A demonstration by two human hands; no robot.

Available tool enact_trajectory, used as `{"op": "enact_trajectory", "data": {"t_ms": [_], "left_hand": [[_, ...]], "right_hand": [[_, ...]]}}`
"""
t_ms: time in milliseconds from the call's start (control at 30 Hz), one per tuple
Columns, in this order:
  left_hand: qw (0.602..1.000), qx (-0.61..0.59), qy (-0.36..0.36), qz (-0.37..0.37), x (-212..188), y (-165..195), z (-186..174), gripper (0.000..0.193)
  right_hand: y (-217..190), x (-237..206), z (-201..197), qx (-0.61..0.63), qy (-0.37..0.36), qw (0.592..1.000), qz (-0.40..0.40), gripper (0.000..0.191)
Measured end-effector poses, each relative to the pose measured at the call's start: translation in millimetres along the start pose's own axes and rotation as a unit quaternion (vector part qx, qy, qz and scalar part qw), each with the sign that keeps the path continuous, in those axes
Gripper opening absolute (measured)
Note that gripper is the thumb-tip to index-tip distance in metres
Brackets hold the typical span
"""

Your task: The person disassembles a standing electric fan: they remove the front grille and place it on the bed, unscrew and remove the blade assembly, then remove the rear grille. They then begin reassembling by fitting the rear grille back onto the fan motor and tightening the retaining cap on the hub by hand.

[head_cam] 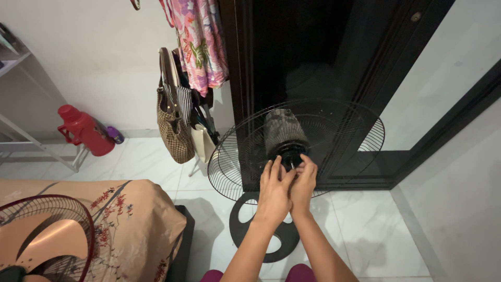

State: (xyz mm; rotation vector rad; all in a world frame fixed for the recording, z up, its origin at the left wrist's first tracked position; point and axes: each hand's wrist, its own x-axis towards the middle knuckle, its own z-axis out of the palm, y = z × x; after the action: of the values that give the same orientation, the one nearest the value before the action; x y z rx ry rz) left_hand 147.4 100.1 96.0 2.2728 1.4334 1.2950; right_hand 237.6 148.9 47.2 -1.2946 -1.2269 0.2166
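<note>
A standing fan's rear wire guard (pixel 360 130) faces me, with its grey motor housing (pixel 282 130) behind a black hub (pixel 288 152) at the middle. My left hand (pixel 274 190) and my right hand (pixel 303 184) are pressed together at the hub, fingertips closed around a small part there; the part itself is hidden by my fingers. The fan's round black base (pixel 245 219) rests on the white tile floor below my forearms.
A detached dark red front guard (pixel 49 201) lies on a floral-covered surface (pixel 141 219) at lower left. A red flask (pixel 83 130) stands by the wall. Bags (pixel 175 120) and a pink garment (pixel 201 42) hang beside a dark door frame (pixel 237 78).
</note>
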Motion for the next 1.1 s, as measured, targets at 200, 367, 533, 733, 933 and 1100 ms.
{"op": "enact_trajectory", "data": {"t_ms": [200,367,533,733,933,1100], "left_hand": [[1.000,-0.004,-0.005,-0.007,-1,0,-1,0.063],[1.000,-0.002,-0.007,-0.008,1,-1,-1,0.061],[1.000,0.005,-0.013,-0.003,2,-3,-1,0.059],[1.000,0.004,0.000,0.001,1,-1,0,0.060],[1.000,-0.001,0.001,-0.005,1,1,0,0.060],[1.000,0.000,0.015,0.011,1,1,1,0.058]], "right_hand": [[7,0,6,0.041,0.008,0.997,0.059,0.050],[-3,2,2,0.056,-0.022,0.995,0.079,0.060],[-14,2,-11,-0.068,-0.005,0.991,-0.115,0.058],[-13,4,-11,-0.042,-0.034,0.993,-0.101,0.049],[13,3,7,0.062,0.000,0.998,0.016,0.039],[29,4,18,0.109,0.009,0.989,0.102,0.048]]}}
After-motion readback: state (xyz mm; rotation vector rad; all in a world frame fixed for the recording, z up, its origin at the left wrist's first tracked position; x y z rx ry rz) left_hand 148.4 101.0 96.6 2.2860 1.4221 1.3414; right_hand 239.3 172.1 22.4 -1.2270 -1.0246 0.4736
